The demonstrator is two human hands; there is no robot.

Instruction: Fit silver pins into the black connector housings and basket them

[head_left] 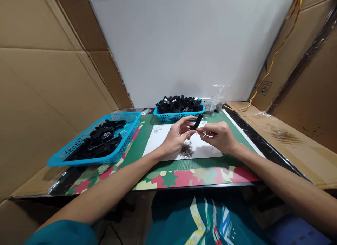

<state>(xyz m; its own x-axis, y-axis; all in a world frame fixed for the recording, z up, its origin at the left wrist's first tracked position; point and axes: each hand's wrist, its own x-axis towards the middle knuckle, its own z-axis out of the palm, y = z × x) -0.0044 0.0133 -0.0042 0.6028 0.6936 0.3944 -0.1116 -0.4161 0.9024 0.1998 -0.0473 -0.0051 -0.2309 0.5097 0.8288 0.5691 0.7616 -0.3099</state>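
Head view: the left grip (174, 135) is clamped on a black strip (199, 120), which juts up past its fingertips; the right grip (221, 135), pinched around a thin shiny piece (202, 136), meets the strip's lower end.

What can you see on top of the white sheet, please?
On the white sheet, a pile of small metallic-looking pieces lies near the front edge, with a sparser scatter toward the far left corner. Whatever lies behind the left hand and right hand is covered.
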